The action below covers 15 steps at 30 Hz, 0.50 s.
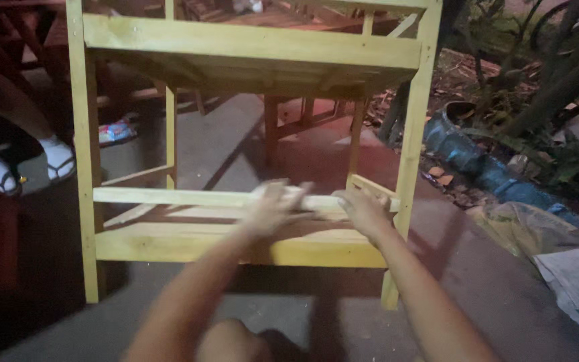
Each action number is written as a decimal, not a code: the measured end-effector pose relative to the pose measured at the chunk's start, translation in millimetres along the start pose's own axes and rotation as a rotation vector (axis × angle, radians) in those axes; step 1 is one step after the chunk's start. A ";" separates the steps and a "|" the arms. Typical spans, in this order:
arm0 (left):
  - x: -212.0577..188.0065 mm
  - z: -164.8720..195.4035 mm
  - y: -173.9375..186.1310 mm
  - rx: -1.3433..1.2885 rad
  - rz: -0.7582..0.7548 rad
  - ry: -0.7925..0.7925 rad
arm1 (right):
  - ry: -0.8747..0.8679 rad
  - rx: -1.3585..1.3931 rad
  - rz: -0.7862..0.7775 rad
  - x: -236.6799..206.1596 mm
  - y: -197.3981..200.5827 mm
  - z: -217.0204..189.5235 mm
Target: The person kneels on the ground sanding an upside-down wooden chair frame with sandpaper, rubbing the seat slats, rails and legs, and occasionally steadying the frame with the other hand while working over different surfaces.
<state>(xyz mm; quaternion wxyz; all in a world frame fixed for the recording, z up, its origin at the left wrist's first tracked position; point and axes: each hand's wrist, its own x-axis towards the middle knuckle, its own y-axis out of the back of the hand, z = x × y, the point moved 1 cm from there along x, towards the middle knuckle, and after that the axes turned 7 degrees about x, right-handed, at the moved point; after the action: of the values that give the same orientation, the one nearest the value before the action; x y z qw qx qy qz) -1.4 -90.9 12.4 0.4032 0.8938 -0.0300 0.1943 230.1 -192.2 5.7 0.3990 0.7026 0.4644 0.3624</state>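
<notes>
Both hands on a loose pale wooden slat point(202, 198) lying across the lower part of the yellow-painted wooden frame point(249, 43), which stands on the concrete floor point(504, 295). Left hand point(273, 208) rests flat on the slat, fingers spread; right hand point(363, 211) covers its right end; motion blur, so whether that grip closes cannot be told. Risk: the slat, seemingly unfastened, could slide off the lower rail under uneven pressure.
</notes>
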 end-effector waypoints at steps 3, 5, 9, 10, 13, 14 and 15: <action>29.7 36.2 -8.4 -0.065 0.084 0.047 | 0.114 0.096 0.197 1.4 -10.0 11.3; 23.2 31.8 -12.5 -0.182 0.129 0.033 | 0.136 0.048 0.221 2.4 -16.2 15.4; -37.7 -28.3 -16.2 -0.212 0.051 0.134 | 0.104 0.054 0.159 4.1 -18.4 12.5; -59.4 -46.1 -15.3 -0.200 0.055 0.210 | 0.098 0.056 0.161 3.9 -17.2 9.7; -122.6 -104.3 -19.2 -0.262 -0.235 0.496 | 0.077 0.043 0.139 3.7 -13.1 0.9; -138.4 -115.4 -16.0 -0.211 0.169 0.574 | 0.068 0.018 0.129 3.9 -12.2 -1.1; -145.7 -119.6 -18.1 -0.193 0.201 0.638 | 0.057 -0.009 0.124 4.6 -12.1 -2.0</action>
<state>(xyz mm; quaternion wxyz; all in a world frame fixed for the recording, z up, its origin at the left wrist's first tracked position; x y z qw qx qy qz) -170.7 -6.1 17.2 0.4539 0.7382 -0.0086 0.4989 225.4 -184.3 -3.7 0.3657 0.7176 0.4294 0.4086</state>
